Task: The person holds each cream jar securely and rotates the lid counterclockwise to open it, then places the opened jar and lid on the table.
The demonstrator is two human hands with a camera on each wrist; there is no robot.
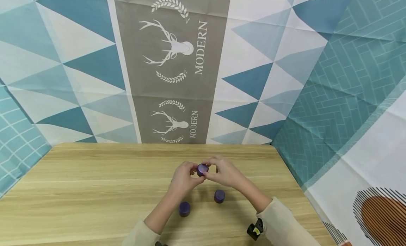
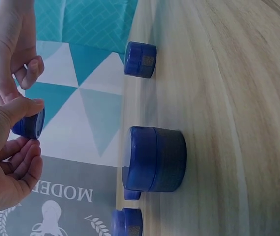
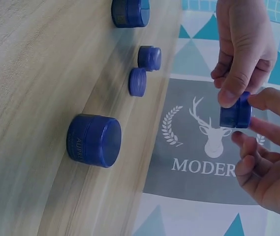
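Note:
A small, round, blue-purple lidded jar (image 1: 202,169) is held above the table between both hands. My left hand (image 1: 184,177) pinches it from the left with thumb and fingers. From the other side, my right hand (image 1: 224,172) grips it between thumb and fingertips. In the right wrist view a seam runs around the held jar (image 3: 235,112). Two similar jars stand upright below the hands, one by the left forearm (image 1: 184,209) and one nearer the right (image 1: 219,196). Lettering shows on the side of the near jar (image 3: 94,141) in the right wrist view.
Farther off on the wooden table (image 1: 95,189) are another small jar (image 3: 149,58) and a low round piece (image 3: 138,82), perhaps a lid; the hands mostly hide them in the head view. A patterned cloth (image 1: 171,62) hangs behind the table's back edge.

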